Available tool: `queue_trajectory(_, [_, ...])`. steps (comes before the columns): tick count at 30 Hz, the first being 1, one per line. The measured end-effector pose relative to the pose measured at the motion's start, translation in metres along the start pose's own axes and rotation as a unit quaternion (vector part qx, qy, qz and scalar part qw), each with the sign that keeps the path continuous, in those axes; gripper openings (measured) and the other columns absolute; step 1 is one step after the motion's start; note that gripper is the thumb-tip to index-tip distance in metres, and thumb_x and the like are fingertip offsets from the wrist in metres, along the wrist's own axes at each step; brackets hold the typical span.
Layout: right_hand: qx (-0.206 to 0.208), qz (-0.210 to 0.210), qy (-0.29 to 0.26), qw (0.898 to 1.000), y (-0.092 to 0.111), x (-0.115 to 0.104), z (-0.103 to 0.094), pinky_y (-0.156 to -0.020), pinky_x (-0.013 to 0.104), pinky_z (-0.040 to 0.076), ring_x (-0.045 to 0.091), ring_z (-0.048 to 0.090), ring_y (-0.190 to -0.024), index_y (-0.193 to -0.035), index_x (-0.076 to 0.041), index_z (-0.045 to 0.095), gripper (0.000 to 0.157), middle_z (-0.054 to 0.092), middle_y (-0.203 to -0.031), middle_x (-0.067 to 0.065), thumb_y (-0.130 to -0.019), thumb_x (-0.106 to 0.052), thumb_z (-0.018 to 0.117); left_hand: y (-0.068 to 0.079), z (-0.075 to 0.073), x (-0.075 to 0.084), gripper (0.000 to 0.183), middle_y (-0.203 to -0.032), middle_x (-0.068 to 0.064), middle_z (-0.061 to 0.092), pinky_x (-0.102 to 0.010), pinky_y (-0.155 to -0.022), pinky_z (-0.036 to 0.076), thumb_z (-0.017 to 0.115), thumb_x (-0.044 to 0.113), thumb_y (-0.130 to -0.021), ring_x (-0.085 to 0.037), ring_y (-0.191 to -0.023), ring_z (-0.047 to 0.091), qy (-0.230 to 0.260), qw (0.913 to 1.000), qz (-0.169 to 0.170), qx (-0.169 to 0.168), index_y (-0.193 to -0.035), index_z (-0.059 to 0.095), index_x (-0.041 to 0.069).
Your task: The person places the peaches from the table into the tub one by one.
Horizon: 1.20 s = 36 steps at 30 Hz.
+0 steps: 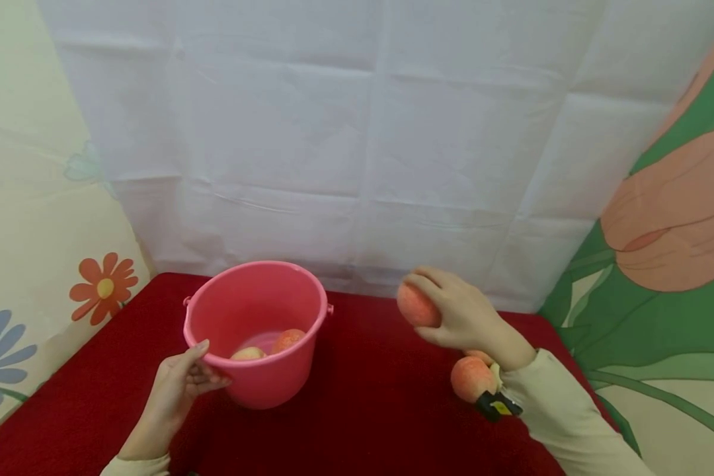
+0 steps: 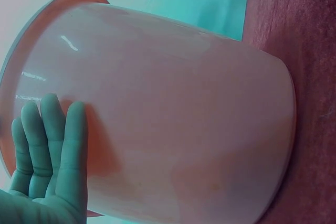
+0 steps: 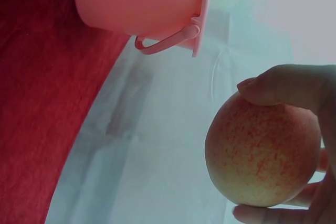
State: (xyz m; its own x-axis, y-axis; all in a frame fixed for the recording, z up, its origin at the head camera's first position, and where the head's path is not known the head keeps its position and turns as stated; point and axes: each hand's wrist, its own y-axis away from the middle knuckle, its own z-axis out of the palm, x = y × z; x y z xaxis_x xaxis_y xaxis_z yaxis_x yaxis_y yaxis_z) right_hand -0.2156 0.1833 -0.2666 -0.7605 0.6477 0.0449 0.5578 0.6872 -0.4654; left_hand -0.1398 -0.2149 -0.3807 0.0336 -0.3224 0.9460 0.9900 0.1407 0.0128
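Bucket, head view: the round pink plastic bucket (image 1: pixel 268 380) stands on the red cloth-covered table (image 1: pixel 369 403), a pale yellow peach (image 1: pixel 248 354) and an orange-red peach (image 1: pixel 288 339) low inside, where its deep wall probably keeps them from rolling.
Rim, head view: our left hand (image 1: pixel 175 387) pinches it, thumb over the edge, fingers outside, seemingly to steady the bucket.
Raised peach, head view: our right hand (image 1: pixel 461 311) grips a round red-blushed peach (image 1: pixel 416 305) above the table, well apart from the bucket.
Sleeve side, head view: a loose reddish peach (image 1: pixel 471 379) sits near our right wrist, another partly hidden behind.
Bucket wall, left wrist view: our four fingers lie together along it, likely bracing; we see no thumb.
Red-blushed skin, right wrist view: thumb and fingers clasp opposite sides, presumably because the fruit is round.
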Motion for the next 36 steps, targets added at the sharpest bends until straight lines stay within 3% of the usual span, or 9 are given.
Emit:
queue_trajectory(16, [-0.014, -0.007, -0.005, 1.000, -0.029, -0.008, 0.011, -0.066, 0.045, 0.051, 0.029, 0.054, -0.098, -0.121, -0.010, 0.053, 0.063, 0.051, -0.120, 0.009, -0.063, -0.025, 0.075, -0.002, 0.001, 0.001, 0.043, -0.052, -0.002, 0.057, -0.035, -0.059, 0.055, 0.045, 0.020, -0.096, -0.015, -0.053, 0.063, -0.015, 0.9997, -0.012, 0.011, -0.058, 0.064, 0.011])
queue_trajectory(25, [-0.002, -0.018, 0.001, 1.000, -0.041, -0.014, 0.017, -0.066, 0.044, 0.051, 0.028, 0.054, -0.098, -0.118, -0.010, 0.053, 0.061, 0.052, -0.117, 0.008, -0.062, -0.024, 0.074, 0.000, 0.001, 0.000, 0.043, -0.052, -0.004, 0.056, -0.036, -0.058, 0.055, 0.044, 0.018, -0.096, -0.017, -0.053, 0.063, -0.008, 0.9999, 0.006, 0.007, -0.059, 0.065, 0.010])
queue_trajectory(36, [-0.021, -0.019, 0.004, 1.000, -0.054, -0.025, 0.017, -0.068, 0.043, 0.051, 0.028, 0.053, -0.100, -0.121, -0.010, 0.053, 0.062, 0.052, -0.120, 0.009, -0.064, -0.026, 0.073, 0.000, 0.002, 0.000, 0.043, -0.052, -0.004, 0.055, -0.036, -0.058, 0.055, 0.045, 0.019, -0.096, -0.017, -0.053, 0.063, -0.017, 0.9997, -0.003, 0.016, -0.058, 0.063, 0.010])
